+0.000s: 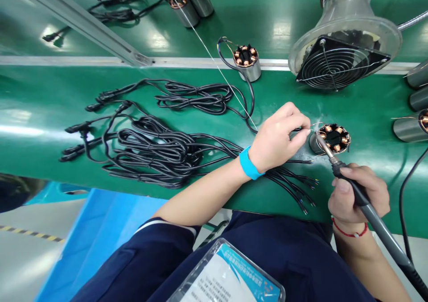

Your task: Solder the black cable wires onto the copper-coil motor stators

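Note:
A soldering iron (363, 199) is gripped in my right hand (359, 195), its tip up against the left side of a motor stator (331, 140) with copper windings. A wisp of smoke rises there. My left hand (281, 134) pinches something thin beside the stator, seemingly a cable's wire end; the fingers hide most of it. A thin solder wire (214, 59) slants down from above to my left hand. Under and beside my left wrist, stripped ends of black power cables (294, 181) fan out on the green bench.
Coiled power cables (157, 150) cover the bench's left half. Another stator (247, 63) with wires attached stands by the rail. A fume extractor fan (334, 68) hangs beyond my hands. Several steel stators (411, 128) lie at the right edge; two stators (192, 3) stand at the back.

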Motion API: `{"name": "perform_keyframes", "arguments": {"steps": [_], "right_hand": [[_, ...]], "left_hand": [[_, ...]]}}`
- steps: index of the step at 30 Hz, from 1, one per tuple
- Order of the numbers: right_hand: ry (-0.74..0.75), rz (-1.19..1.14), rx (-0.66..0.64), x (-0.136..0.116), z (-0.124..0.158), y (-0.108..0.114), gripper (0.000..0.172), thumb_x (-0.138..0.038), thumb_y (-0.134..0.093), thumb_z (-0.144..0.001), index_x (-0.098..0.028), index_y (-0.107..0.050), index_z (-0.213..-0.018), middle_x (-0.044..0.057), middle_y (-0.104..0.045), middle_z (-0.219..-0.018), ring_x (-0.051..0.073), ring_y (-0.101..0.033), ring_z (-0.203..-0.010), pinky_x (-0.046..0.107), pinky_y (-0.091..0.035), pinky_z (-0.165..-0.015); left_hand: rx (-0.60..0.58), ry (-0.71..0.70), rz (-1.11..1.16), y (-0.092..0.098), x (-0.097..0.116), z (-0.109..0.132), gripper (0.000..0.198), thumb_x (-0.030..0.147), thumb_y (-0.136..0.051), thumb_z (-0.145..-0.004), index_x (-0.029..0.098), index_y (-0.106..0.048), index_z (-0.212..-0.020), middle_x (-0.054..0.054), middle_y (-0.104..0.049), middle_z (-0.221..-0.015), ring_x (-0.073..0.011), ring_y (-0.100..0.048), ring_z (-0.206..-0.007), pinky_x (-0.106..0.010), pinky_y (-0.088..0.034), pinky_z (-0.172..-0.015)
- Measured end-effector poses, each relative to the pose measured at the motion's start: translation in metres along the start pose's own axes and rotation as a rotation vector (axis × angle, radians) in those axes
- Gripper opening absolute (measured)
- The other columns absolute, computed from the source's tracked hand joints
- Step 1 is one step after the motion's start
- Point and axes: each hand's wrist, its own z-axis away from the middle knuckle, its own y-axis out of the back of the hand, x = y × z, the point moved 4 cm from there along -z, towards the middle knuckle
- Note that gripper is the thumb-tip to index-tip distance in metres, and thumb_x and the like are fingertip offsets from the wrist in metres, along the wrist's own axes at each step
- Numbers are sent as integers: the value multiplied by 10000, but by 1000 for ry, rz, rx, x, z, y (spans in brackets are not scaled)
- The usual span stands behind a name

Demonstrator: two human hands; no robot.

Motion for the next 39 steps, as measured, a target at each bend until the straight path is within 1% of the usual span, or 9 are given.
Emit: {"name": "perform_keyframes", "arguments": {"steps": [5, 18, 20, 23, 27, 33, 35, 37, 39], "right_hand": [[-4, 0, 2, 0, 1, -1, 166, -201, -600, -846, -177, -652, -1001, -2, -621, -688, 113, -534, -542, 285, -458, -527], [-32, 17, -5, 2, 2, 1, 180, -213, -600, -847, -202, -656, -1017, -7, -622, -703, 126, -556, -554, 293, -461, -514], [-21, 13, -12, 3, 2, 1, 194, -212, -602, -847, -200, -656, -1033, -6, -621, -706, 126, -554, -551, 295, -466, -518], [9, 33, 28, 5, 3, 2, 219, -218, -614, -840, -192, -658, -1054, -6, -610, -700, 128, -551, -546, 304, -478, -533], [-10, 58, 46, 9, 3, 0, 320, -208, -637, -821, -215, -637, -1141, -15, -606, -724, 131, -569, -571, 303, -499, -547], [-134, 93, -44, 3, -7, -6, 467, -179, -639, -849, -253, -567, -1304, 37, -708, -1035, 186, -710, -814, 333, -591, -686], [-190, 85, -58, 0, -13, -7, 461, -199, -618, -875, -261, -551, -1327, 33, -721, -1020, 197, -722, -823, 369, -605, -747], [-242, 107, -35, -1, -19, -8, 420, -228, -583, -907, -268, -548, -1324, 14, -730, -939, 199, -727, -809, 412, -596, -824], [-272, 151, -31, 0, -25, -10, 384, -245, -565, -921, -267, -550, -1304, 7, -735, -912, 208, -723, -885, 438, -571, -897]], "left_hand": [[4, -15, 21, 0, 0, 0, 116, 89, -546, -857, 150, -626, -799, -30, -587, -829, -112, -560, -765, -248, -482, -683], [-20, 28, -6, -1, -1, 0, 113, 97, -551, -857, 161, -628, -805, -24, -592, -840, -123, -559, -769, -281, -514, -713], [-24, 42, -7, -1, -1, 0, 117, 99, -551, -858, 163, -632, -803, -22, -593, -834, -123, -559, -765, -284, -517, -712], [-27, 52, -5, -1, -1, -1, 119, 100, -554, -857, 165, -632, -793, -19, -594, -825, -122, -556, -758, -285, -517, -710], [-12, 46, 10, -1, -1, -1, 117, 96, -556, -855, 161, -626, -789, -19, -593, -825, -115, -552, -752, -269, -508, -700], [-10, 39, 33, -1, -1, -1, 134, 82, -541, -855, 158, -630, -788, -24, -597, -820, -118, -559, -768, -254, -490, -696], [-2, 43, 46, -1, -1, -1, 132, 82, -540, -853, 157, -629, -789, -28, -603, -826, -121, -559, -774, -255, -484, -701], [-6, 50, 58, -1, -1, -1, 125, 86, -542, -852, 156, -625, -790, -32, -607, -832, -123, -555, -777, -257, -477, -705], [-21, 67, 55, -2, -1, -2, 122, 93, -541, -852, 159, -620, -787, -33, -608, -832, -127, -548, -777, -261, -469, -705]]}}
